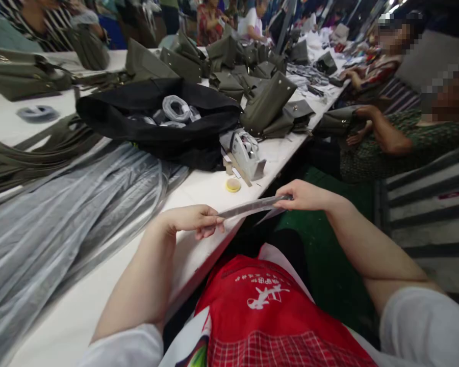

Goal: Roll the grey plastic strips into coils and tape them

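Note:
A strap in clear plastic wrap [248, 208] stretches between my two hands, over the table's front edge. My left hand [199, 220] is closed on its near end, above the white table [191, 192]. At the other end, my right hand [296, 195] pinches the strap just past the edge, and a loose flap of plastic hangs below. Beyond my hands stands a tape dispenser [248, 154], with a small yellow roll [233, 185] lying in front of it. Many plastic-wrapped straps [72, 209] lie in a long pile to my left.
A black fabric bag [153, 140] holds coiled wrapped straps [176, 108]. Unwrapped olive straps [34, 153] and another coil [37, 113] lie at left. Olive handbags [268, 104] crowd the table behind. Seated at right, a co-worker [390, 140] holds a bag.

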Demonstrator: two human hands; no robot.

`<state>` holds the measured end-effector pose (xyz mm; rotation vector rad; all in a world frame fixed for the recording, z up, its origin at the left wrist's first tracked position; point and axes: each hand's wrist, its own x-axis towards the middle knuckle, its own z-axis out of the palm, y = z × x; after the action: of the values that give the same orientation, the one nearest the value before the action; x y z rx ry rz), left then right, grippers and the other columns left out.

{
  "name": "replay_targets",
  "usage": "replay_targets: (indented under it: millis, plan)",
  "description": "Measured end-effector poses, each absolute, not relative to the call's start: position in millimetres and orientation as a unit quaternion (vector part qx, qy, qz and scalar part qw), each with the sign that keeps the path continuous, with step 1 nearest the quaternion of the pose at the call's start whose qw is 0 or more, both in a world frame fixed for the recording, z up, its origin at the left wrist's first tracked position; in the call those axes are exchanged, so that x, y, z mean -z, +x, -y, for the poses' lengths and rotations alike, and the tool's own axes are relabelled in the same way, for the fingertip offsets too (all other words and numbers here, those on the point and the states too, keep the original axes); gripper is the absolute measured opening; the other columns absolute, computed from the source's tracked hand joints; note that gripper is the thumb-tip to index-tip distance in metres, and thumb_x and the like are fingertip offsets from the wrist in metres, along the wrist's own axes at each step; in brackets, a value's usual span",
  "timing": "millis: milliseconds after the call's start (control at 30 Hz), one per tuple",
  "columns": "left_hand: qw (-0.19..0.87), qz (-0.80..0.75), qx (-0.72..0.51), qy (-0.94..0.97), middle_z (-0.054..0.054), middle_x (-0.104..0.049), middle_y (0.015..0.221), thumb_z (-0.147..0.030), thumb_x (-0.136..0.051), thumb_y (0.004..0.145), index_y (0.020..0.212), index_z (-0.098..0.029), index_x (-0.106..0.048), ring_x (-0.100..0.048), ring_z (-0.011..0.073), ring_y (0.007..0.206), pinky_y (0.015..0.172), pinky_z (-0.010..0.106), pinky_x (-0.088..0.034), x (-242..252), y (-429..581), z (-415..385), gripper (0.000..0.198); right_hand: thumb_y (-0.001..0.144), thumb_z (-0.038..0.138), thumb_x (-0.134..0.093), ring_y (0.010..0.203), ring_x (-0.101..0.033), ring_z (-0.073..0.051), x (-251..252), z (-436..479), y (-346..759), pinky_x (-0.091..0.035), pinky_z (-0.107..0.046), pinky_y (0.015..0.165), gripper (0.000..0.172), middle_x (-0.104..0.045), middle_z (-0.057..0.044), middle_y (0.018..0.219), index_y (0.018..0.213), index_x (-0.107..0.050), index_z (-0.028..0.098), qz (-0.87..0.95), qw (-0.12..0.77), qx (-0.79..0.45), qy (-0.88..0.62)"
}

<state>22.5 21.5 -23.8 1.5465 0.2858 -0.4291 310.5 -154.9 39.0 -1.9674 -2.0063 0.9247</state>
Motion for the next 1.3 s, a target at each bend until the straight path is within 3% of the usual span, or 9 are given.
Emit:
replay_targets:
  millis: [267, 433, 567, 767, 900, 967, 1067, 1200, 1300]
  plan:
    - [0.821, -0.22, -0.044, 0.524, -0.01, -0.016, 0.038, -0.066, -0.055, 0.077, 0.062, -0.02, -0.06, -0.009, 0.0028, 0.03, 0.032, 0.019, -0.013, 13, 19, -10, 0.049, 0.081, 0.04, -0.064, 0.078, -0.061, -0.014, -16, 150, 302, -0.043, -0.021, 0.071, 0.038, -0.068, -0.001, 0.087, 0.105, -0.067, 0.009, 0.695, 0.129, -0.297, -0.642]
    - [0.782, -0.205, -0.309, 0.5, 0.001, -0.06, 0.07, -0.044, -0.047, 0.091, 0.114, -0.026, -0.063, -0.061, 0.0143, 0.063, 0.066, 0.032, -0.052, 5, 33, -1, 0.034, 0.095, 0.035, -0.046, 0.086, -0.064, -0.015, 38, 141, 252, -0.048, -0.025, 0.078, 0.034, -0.069, -0.004, 0.098, 0.116, -0.063, 0.015, 0.681, 0.192, -0.438, -0.555]
    - [0.612, -0.229, -0.402, 0.641, 0.008, -0.063, 0.118, -0.038, -0.048, 0.089, 0.128, -0.024, -0.053, -0.056, 0.0246, 0.115, 0.099, 0.044, -0.042, 22, 51, -2, 0.042, 0.096, 0.042, -0.042, 0.058, -0.056, -0.008, 36, 144, 218, -0.047, -0.018, 0.057, 0.041, -0.067, 0.0, 0.075, 0.11, -0.065, 0.012, 0.637, 0.223, -0.593, -0.438]
    - [0.431, -0.205, -0.203, 0.855, 0.006, -0.065, 0.076, -0.033, -0.044, 0.085, 0.09, -0.016, -0.069, -0.059, 0.0226, 0.077, 0.078, 0.036, -0.046, 34, 57, 16, 0.03, 0.085, 0.052, -0.055, 0.033, -0.037, -0.004, 2, 135, 255, -0.025, -0.014, 0.032, 0.043, -0.054, 0.005, 0.047, 0.074, -0.063, 0.011, 0.492, 0.415, -0.592, -0.484]
    - [0.58, -0.2, -0.133, 0.779, -0.001, -0.049, 0.05, -0.053, -0.032, 0.093, 0.08, -0.013, -0.068, -0.043, 0.0119, 0.046, 0.048, 0.024, -0.035, 21, 56, 34, 0.056, 0.079, 0.045, -0.065, 0.041, -0.045, -0.006, 4, 121, 289, -0.036, -0.017, 0.039, 0.033, -0.061, 0.001, 0.057, 0.078, -0.063, 0.011, 0.508, 0.41, -0.457, -0.604]
    - [0.671, -0.199, -0.082, 0.71, -0.004, -0.043, 0.042, -0.06, -0.037, 0.09, 0.072, -0.012, -0.067, -0.034, 0.0085, 0.038, 0.043, 0.022, -0.028, 15, 56, 39, 0.06, 0.074, 0.034, -0.071, 0.073, -0.062, -0.014, 4, 121, 286, -0.051, -0.024, 0.067, 0.038, -0.069, -0.007, 0.09, 0.103, -0.064, 0.011, 0.579, 0.393, -0.388, -0.599]
    - [0.815, -0.162, -0.048, 0.554, -0.008, -0.031, 0.034, -0.059, -0.041, 0.09, 0.07, -0.012, -0.066, -0.025, 0.006, 0.032, 0.045, 0.022, -0.036, 10, 56, 42, 0.057, 0.073, 0.023, -0.07, 0.11, -0.056, -0.022, 9, 129, 257, -0.043, -0.035, 0.096, 0.059, -0.061, -0.009, 0.122, 0.129, -0.052, 0.015, 0.676, 0.363, -0.386, -0.512]
    - [0.917, -0.124, -0.081, 0.371, -0.009, -0.029, 0.04, -0.05, -0.042, 0.093, 0.08, -0.009, -0.068, -0.032, 0.0061, 0.034, 0.057, 0.025, -0.046, 3, 55, 40, 0.049, 0.09, 0.031, -0.054, 0.081, -0.061, -0.018, 37, 135, 203, -0.049, -0.032, 0.078, 0.026, -0.067, -0.005, 0.091, 0.11, -0.062, 0.016, 0.598, 0.399, -0.442, -0.537]
    - [0.92, -0.123, -0.178, 0.327, -0.008, -0.035, 0.05, -0.043, -0.048, 0.092, 0.093, -0.008, -0.067, -0.036, 0.0062, 0.041, 0.066, 0.026, -0.048, -3, 52, 34, 0.04, 0.095, 0.041, -0.044, 0.059, -0.054, -0.013, 58, 136, 170, -0.047, -0.027, 0.064, 0.035, -0.061, 0.0, 0.067, 0.093, -0.067, 0.015, 0.553, 0.38, -0.486, -0.56]
